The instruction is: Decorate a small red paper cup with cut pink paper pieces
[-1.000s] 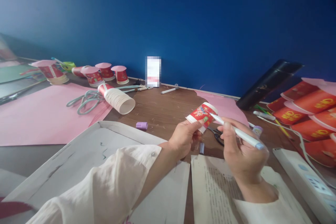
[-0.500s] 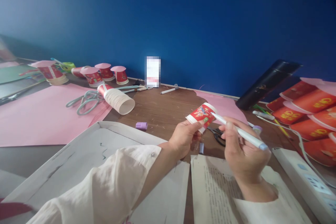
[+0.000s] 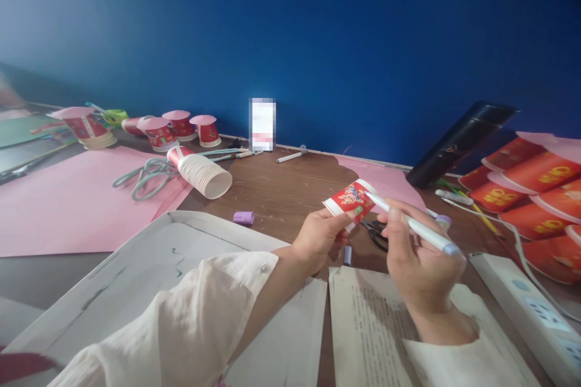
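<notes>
My left hand (image 3: 318, 237) grips a small red printed paper cup (image 3: 350, 198), held on its side above the brown table (image 3: 281, 187). My right hand (image 3: 420, 260) is closed round a white pen (image 3: 411, 224) with a pale blue end. The pen's tip touches the cup's side near its base. Black scissors (image 3: 376, 233) lie on the table just under the cup. An open book (image 3: 376, 332) lies below my right hand.
A stack of paper cups (image 3: 202, 170) lies on its side by a teal cord (image 3: 145, 174) and pink paper (image 3: 68, 199). Pink-topped red cups (image 3: 181, 124) stand at the back left. A black flask (image 3: 460, 142), red cups (image 3: 535, 187), a power strip (image 3: 526, 308) are at the right.
The cup has tilted a little flatter in my left hand. The pen stays at the cup's side; both hands have barely shifted.
</notes>
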Motion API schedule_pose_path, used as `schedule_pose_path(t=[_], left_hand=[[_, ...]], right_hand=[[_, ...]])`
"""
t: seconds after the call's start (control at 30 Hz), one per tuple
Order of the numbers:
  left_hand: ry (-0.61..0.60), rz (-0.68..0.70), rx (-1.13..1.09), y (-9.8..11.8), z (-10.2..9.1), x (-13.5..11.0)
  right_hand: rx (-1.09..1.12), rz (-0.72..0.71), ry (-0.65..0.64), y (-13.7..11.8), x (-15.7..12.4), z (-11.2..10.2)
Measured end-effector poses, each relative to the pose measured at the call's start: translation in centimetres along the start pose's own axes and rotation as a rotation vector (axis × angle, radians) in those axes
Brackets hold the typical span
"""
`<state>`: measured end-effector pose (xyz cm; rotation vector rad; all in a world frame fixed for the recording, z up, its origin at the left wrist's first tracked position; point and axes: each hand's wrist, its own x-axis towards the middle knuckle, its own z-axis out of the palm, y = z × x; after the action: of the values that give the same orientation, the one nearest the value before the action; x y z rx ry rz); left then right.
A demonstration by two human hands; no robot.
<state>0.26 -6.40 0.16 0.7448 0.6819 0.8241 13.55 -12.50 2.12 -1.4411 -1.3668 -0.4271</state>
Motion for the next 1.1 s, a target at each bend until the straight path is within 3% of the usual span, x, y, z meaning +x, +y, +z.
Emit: schedule_pose_path(t=[1.1], left_hand=[[0.022,0.003,-0.106,-0.18,-0.33,0.47]], right_hand=[[-0.022,0.024,-0.020,0.06,-0.04,-0.09]])
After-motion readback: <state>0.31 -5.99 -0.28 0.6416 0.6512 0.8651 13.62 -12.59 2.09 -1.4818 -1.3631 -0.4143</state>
